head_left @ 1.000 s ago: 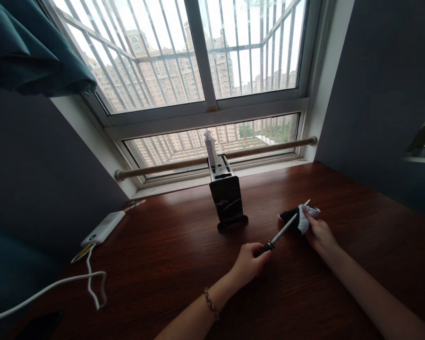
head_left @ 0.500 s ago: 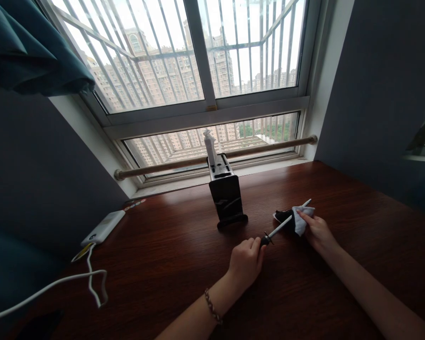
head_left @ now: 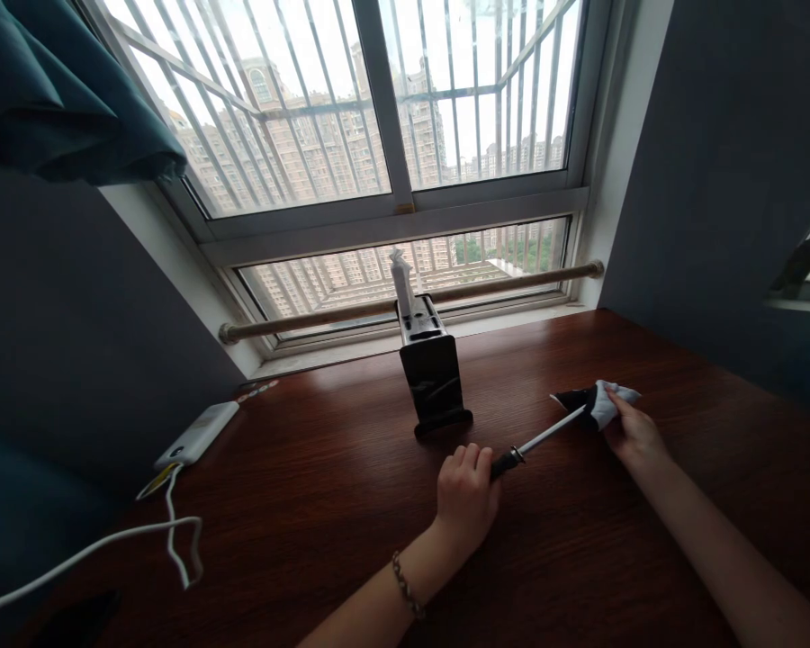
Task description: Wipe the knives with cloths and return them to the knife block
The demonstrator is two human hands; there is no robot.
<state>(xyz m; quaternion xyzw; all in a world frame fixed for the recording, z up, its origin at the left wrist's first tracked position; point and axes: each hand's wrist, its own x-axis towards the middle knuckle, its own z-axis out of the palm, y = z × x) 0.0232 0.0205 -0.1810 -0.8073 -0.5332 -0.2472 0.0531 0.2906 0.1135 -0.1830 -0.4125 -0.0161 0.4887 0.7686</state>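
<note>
My left hand point(head_left: 469, 495) is closed round the black handle of a sharpening steel point(head_left: 552, 430), a thin pale rod with a small guard. The rod slants up to the right, and its far end meets a black and white cloth point(head_left: 604, 407). Pinched in my right hand point(head_left: 638, 436), the cloth lies against the rod's tip, which is partly hidden. Behind my left hand a black knife block point(head_left: 436, 382) stands upright on the table. A white-wrapped item point(head_left: 400, 281) sticks up out of its slotted top.
The brown wooden table point(head_left: 324, 486) reaches to the window sill. A white power bank point(head_left: 199, 434) with a white cable point(head_left: 94, 551) lies at the left. A horizontal rail point(head_left: 513, 284) crosses the window. A blue curtain point(head_left: 60, 99) hangs at upper left.
My right hand has slid the cloth outward along the rod, up and to the right, to its tip. More of the rod is now bare. My left hand has hardly moved.
</note>
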